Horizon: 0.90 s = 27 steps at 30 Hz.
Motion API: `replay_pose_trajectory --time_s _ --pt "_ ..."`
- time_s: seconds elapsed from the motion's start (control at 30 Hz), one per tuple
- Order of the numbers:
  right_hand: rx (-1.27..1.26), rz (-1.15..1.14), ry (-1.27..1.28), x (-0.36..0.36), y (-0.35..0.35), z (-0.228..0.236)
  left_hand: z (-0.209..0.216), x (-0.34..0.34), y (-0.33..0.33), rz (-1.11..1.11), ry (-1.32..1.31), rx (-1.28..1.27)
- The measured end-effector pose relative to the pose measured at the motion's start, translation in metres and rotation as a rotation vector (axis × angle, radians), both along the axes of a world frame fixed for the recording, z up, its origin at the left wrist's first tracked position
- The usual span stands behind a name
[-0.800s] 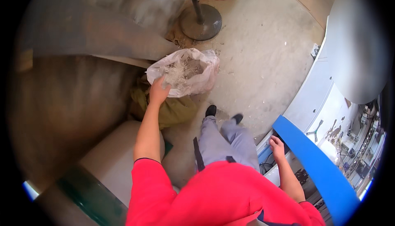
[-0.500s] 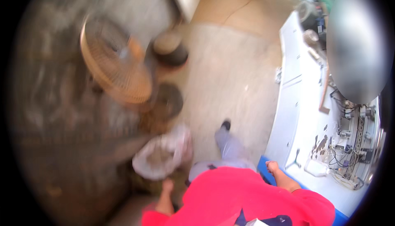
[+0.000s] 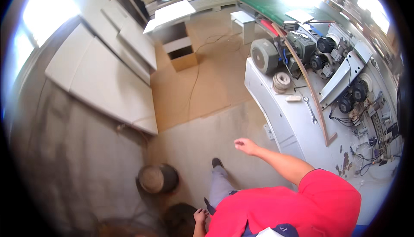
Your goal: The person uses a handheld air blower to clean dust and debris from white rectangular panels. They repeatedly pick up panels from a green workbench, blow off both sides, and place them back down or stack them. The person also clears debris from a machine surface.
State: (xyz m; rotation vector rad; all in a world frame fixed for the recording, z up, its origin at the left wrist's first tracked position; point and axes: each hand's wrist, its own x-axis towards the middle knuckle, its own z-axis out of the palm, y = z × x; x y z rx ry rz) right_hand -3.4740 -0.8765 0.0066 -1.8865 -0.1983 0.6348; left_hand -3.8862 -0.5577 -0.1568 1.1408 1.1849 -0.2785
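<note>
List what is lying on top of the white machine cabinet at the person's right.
On the white machine cabinet lie a wrench, a small white block, a ribbed round disc and a long curved wooden strip. Motors crowd behind; what lies beneath them is hidden.

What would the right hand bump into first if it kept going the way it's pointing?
The right hand is empty and points left over the bare concrete floor. Nothing stands close in that line. Farther along lie the stacked white boards, probably the first thing met, though depth is hard to judge here.
</note>
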Motion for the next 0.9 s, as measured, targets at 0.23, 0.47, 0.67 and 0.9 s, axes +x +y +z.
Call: replay_pose_trajectory --time_s 0.23,0.47,0.67,0.9 --pt "-0.346 -0.223 0.296 0.106 -0.108 -0.078 0.044 0.466 0.126 -0.581 -0.079 0.522" --pt "0.104 -0.666 0.506 0.279 -0.121 -0.129 0.176 0.906 0.123 -0.769 -0.35 0.748" --pt "0.214 -0.726 0.392 0.656 -0.039 -0.057 0.246 1.114 0.062 -0.733 -0.469 0.619" --pt "-0.052 -0.229 -0.194 1.087 -0.02 0.088 0.295 1.374 0.036 -0.497 -0.786 0.618"
